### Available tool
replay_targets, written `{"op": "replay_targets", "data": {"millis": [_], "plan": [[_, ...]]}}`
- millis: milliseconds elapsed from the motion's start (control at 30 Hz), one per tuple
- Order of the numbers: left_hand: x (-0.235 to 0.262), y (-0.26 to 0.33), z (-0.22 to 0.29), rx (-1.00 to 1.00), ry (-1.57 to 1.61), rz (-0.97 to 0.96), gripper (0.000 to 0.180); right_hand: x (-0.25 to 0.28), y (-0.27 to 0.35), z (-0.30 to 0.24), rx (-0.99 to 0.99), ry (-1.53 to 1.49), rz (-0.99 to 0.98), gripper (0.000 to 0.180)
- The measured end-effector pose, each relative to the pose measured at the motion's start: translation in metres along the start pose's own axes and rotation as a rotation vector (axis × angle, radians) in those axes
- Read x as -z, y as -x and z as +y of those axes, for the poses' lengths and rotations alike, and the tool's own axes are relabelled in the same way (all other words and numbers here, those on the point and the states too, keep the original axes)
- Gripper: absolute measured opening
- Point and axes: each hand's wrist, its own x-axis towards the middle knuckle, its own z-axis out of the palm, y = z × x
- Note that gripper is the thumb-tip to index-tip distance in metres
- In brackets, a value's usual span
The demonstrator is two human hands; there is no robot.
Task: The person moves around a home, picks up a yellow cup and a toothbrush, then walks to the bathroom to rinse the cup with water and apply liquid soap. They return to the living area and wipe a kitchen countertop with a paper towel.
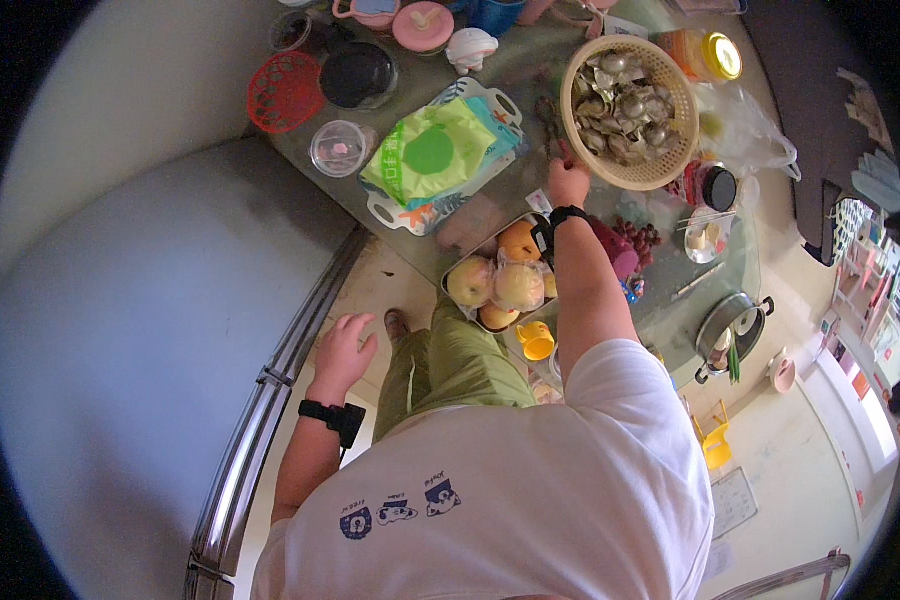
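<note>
Greenish tabletop (525,62) carries a beige basket (635,180) of grey-brown pieces (625,105). At the basket's near left edge, the right hand (569,180) has curled fingers; whether they grip anything I cannot tell. The left hand (345,350), loosely open, empty, hangs well left of the basket. Reaching seems underway, calling for a sure fingertip grip.
</note>
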Motion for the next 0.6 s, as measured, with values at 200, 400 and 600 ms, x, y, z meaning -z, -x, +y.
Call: {"op": "replay_targets", "data": {"millis": [200,400,600], "plan": [[-0.003,0.0,-0.002,-0.014,-0.043,-0.006,0.034,0.004,0.013,-0.007,0.065,0.286,0.107,0.053],[-0.001,0.0,-0.001,0.007,-0.02,-0.025,0.034,0.004,0.016,-0.033,-0.095,0.432,-0.004,0.054],[-0.004,0.0,-0.006,0.006,-0.036,-0.039,0.034,-0.01,-0.003,-0.07,0.2,0.547,0.097,0.047]]}}
